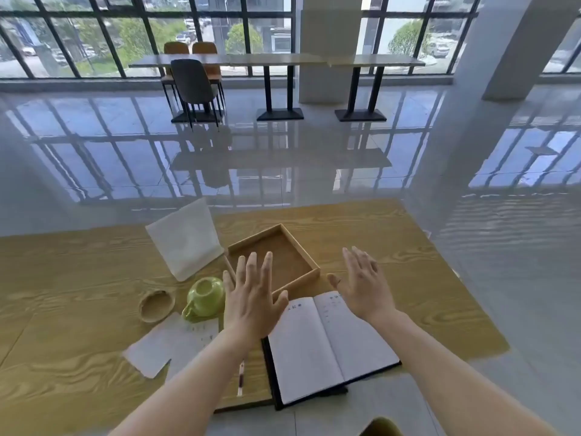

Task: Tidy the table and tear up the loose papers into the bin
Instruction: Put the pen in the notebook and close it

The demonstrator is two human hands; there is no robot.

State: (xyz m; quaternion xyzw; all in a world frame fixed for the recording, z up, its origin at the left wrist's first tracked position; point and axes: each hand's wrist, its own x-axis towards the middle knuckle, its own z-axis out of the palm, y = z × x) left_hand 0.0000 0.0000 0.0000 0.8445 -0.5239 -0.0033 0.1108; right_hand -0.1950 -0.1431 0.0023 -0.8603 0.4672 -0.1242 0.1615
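My left hand (pixel 250 294) hovers open, fingers spread, above the near edge of an empty wooden tray (pixel 301 256). To its right my right hand (pixel 364 286) is also open, held above the top of an open notebook (pixel 327 344) that overhangs the table's front edge. Loose white papers (pixel 169 344) with some writing lie left of the notebook, partly under my left forearm. A pen (pixel 241 377) lies between the papers and the notebook. A green cup (pixel 204 297) lies tipped beside a round wooden coaster (pixel 156 306). A white bag (pixel 185 242) stands behind them.
The wooden table (pixel 63 278) ends at the right near the notebook, with glossy floor beyond. A yellow-green chair back (pixel 382 427) shows at the bottom edge. Far tables and chairs (pixel 195 80) stand by the windows. No bin is in view.
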